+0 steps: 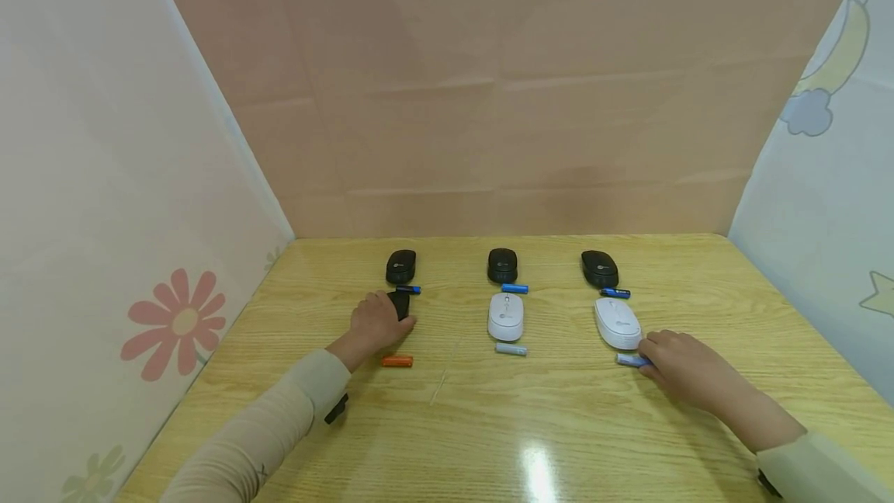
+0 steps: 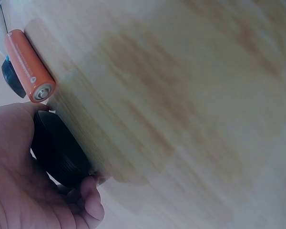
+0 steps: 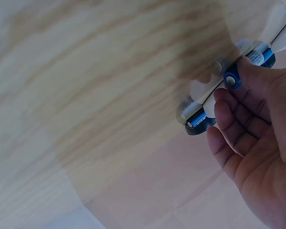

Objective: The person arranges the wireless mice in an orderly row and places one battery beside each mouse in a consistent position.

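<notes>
My left hand (image 1: 377, 322) grips a black computer mouse (image 2: 59, 148) at the left of the table, its fingers and thumb along the sides and hiding most of it in the head view. An orange battery (image 1: 396, 362) lies nearer to me than that hand. At the right, my right hand (image 1: 680, 367) pinches the right end of a light blue battery (image 1: 631, 361) between thumb and fingers; the battery's blue end (image 3: 232, 80) shows by the thumb. Just beyond it is a white mouse (image 1: 618, 323), close to the fingertips.
Three black mice, at left (image 1: 401, 266), middle (image 1: 503, 265) and right (image 1: 599, 268), form a back row. Before them lie a dark battery (image 1: 408, 289), a blue one (image 1: 514, 288) and a dark blue one (image 1: 615, 293). Centrally stands a white mouse (image 1: 506, 317) with a pale battery (image 1: 511, 349).
</notes>
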Motion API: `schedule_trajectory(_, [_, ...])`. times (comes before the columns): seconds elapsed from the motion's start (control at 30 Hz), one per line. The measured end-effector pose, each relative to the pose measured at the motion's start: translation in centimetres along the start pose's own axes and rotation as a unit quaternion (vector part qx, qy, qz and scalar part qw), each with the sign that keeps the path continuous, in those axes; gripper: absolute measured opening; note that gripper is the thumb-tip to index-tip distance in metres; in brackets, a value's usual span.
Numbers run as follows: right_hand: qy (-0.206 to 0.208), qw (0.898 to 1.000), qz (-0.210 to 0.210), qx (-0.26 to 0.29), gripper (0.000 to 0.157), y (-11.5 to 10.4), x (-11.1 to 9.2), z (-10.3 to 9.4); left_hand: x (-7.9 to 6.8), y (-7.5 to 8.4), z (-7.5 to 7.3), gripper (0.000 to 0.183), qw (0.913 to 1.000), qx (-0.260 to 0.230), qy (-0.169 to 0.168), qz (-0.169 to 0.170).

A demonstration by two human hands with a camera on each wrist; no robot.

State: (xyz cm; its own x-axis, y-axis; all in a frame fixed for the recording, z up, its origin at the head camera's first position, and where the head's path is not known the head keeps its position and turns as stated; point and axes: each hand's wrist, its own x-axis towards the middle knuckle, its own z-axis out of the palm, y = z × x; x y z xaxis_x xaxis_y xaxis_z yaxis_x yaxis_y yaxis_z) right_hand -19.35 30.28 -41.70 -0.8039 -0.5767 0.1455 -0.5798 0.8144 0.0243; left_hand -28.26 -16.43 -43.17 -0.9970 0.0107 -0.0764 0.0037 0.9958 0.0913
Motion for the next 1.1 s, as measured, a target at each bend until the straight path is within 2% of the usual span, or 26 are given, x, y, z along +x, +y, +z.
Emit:
schedule_trajectory(0.9, [0.007,1.0,0.007,0.0,0.021,0.02,-0.32,0.04,-0.12,0.13,-0.14,0.08,1.0,0.006,-0.003,0.0])
schedule_trajectory(1.1, [0.012,1.0,0.007,0.005,0.022,-0.01,-0.32,-0.19,-0.1,0.07,-0.23,0.083,0.9999,0.004,-0.015,-0.002])
